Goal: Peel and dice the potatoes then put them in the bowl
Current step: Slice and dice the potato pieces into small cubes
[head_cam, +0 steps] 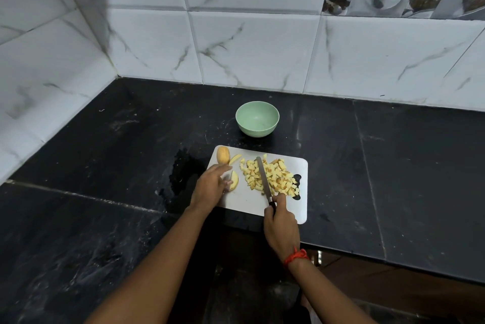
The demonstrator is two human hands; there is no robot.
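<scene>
1. Left hand: fingers bent, holding down a potato wedge, 9 o'clock on board. Prob. wet + slippy; pinch its flat sides.
2. Diced bits, mid-board: small, light, firm.
3. Right hand, 5 o'clock: fingers wrapped round knife handle.
4. Bowl, 12 o'clock: no bits yet.

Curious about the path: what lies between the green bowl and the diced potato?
Head view: only bare black countertop and the far edge of the cutting board lie between green bowl and diced potato.

Diced potato heaped on the board, a whole potato at its far-left corner, green bowl upright beyond
</scene>
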